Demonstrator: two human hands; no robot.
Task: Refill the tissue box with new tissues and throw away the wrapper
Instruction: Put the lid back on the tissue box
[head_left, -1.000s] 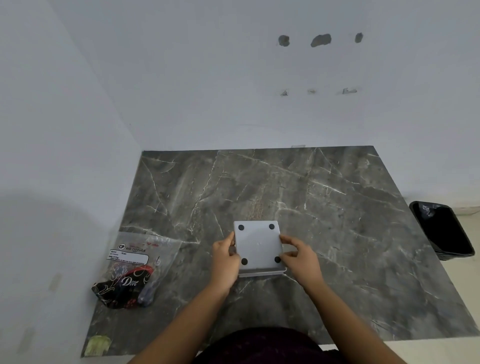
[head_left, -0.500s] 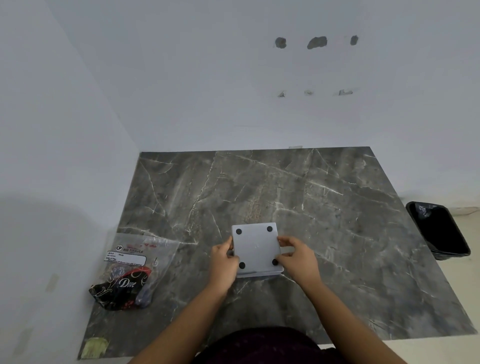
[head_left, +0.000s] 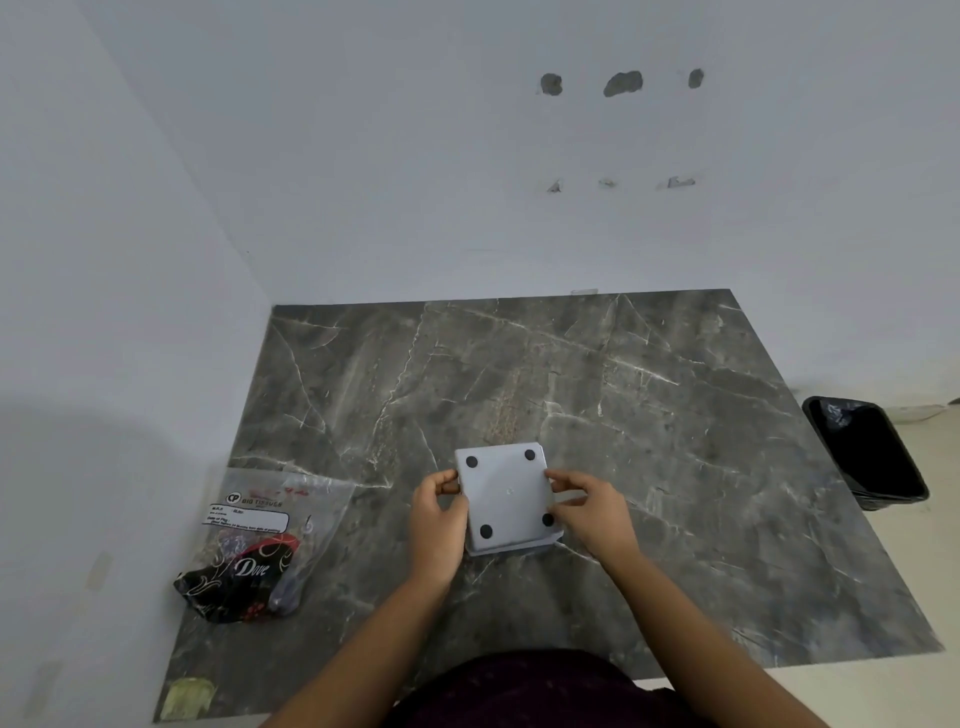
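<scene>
The upturned box (head_left: 506, 493) is being gripped at its sides by the left hand (head_left: 435, 519) and right hand (head_left: 592, 512) on the table (head_left: 675, 467); the wrapper (head_left: 260, 540) is lying left.

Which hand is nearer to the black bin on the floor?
Right. The right hand grips the white box on the side toward the black bin; the left hand is on the far side.
</scene>
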